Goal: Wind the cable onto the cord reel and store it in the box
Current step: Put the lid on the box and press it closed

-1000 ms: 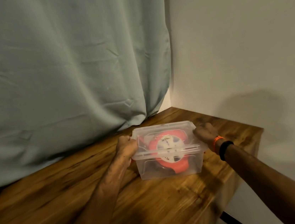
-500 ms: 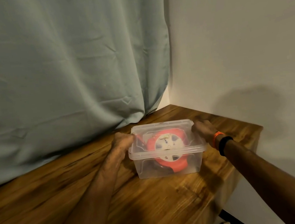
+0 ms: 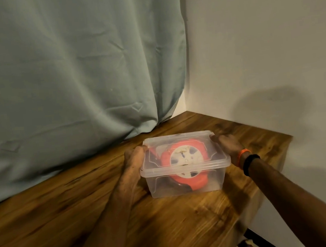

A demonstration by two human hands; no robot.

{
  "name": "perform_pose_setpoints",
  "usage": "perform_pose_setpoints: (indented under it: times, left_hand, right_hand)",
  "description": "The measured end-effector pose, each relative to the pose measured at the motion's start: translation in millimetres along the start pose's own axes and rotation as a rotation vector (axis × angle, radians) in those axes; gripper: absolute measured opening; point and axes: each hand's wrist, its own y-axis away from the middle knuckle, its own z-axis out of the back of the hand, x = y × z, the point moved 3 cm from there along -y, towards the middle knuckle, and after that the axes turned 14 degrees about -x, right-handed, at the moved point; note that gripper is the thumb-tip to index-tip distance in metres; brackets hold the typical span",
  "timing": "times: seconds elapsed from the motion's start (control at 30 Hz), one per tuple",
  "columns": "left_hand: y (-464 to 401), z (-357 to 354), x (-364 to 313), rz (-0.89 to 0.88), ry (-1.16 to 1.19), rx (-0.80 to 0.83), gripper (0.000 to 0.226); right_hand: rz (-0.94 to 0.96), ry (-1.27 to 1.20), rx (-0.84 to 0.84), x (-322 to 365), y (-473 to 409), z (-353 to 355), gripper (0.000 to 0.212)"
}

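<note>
A clear plastic box [image 3: 185, 182] is seen standing on a wooden table [image 3: 170, 225], near the far right corner, with its clear lid [image 3: 182, 141] seated on top. An orange cord reel [image 3: 184, 157] with a pale round hub is seen through the lid and walls, lying inside the box, tilted, between the two hands and touched by neither. The left hand [image 3: 134, 157] is laid against the left end of the box, its fingers curled round the lid's rim at the far left corner. The right hand [image 3: 227, 142] is set against the right end, its fingers hooked over the rim at the far right corner. An orange band [image 3: 242, 155] and a black band [image 3: 250, 163] are worn on the right wrist. A grey-green curtain [image 3: 69, 73] is hung behind the table, and a plain wall [image 3: 270, 38] is seen to the right.
</note>
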Motion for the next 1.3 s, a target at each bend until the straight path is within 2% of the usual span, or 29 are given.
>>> perform_pose_setpoints:
  times: [0.17,0.33,0.4,0.47,0.67,0.77,0.83,0.97,1.07,1.2,1.3]
  left_hand:
    - [4.9,3.5,-0.8,-0.001,0.005,0.022,0.026]
    - [18.3,15.3,0.5,0.143,-0.028,0.194,0.053]
    - [20.1,25.4,3.5,0.210,-0.035,0.217,0.060]
    - [17.9,33.4,4.7,0.241,0.001,0.232,0.058]
    - [15.4,38.9,1.6,0.309,-0.022,0.272,0.052]
    - [16.1,36.8,2.3,0.332,-0.017,0.308,0.045]
    - [14.5,35.9,2.3,0.329,-0.019,0.310,0.042]
    - [11.1,38.3,4.5,0.320,-0.045,0.284,0.045]
    - [9.1,39.6,3.4,0.288,-0.032,0.262,0.049]
    - [11.5,31.9,-9.1,0.103,-0.045,0.162,0.039]
    - [16.3,27.2,-18.6,-0.104,-0.227,-0.024,0.039]
  right_hand:
    - [-0.060,-0.085,0.026,6.7,10.2,-1.4,0.026]
    - [-0.328,-0.218,0.301,6.6,31.8,12.0,0.050]
    - [-0.366,-0.187,0.273,5.0,34.4,23.0,0.054]
    - [-0.352,-0.156,0.231,5.6,34.0,31.4,0.052]
    - [-0.432,-0.089,0.248,12.2,32.0,41.2,0.047]
    - [-0.383,-0.029,0.235,22.3,31.7,35.8,0.050]
    - [-0.303,0.033,0.185,31.9,35.3,32.0,0.044]
    - [-0.110,0.124,0.065,44.0,45.6,31.8,0.018]
    - [0.000,0.171,0.034,47.7,55.1,34.2,0.020]
    - [0.078,0.216,-0.045,52.2,65.3,36.2,0.027]
    - [0.140,0.300,-0.092,53.1,69.8,36.2,0.028]
